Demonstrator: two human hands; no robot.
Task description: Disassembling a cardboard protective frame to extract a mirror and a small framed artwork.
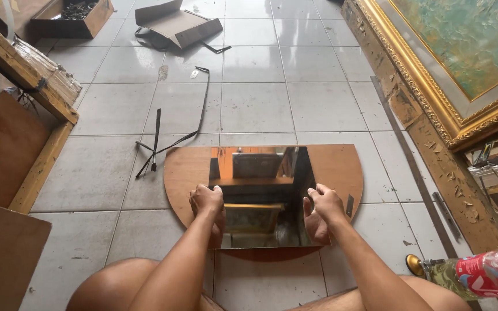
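A rectangular mirror pane (260, 178) lies flat on a half-round brown wooden board (183, 170) on the tiled floor. My left hand (207, 203) grips the pane's left edge, fingers curled over it. My right hand (323, 208) holds the pane's right edge the same way. The mirror reflects wooden frames and a dark strip. Both forearms reach forward from the bottom of the view, above my knees.
A gilded framed painting (462, 52) leans at the right over a long rough wooden beam (433, 155). Black straps (171, 129) lie on the tiles to the left. A flattened cardboard box (177, 24) is at the back. A plastic bottle (479, 273) lies at lower right. Brown boards (4, 150) stand left.
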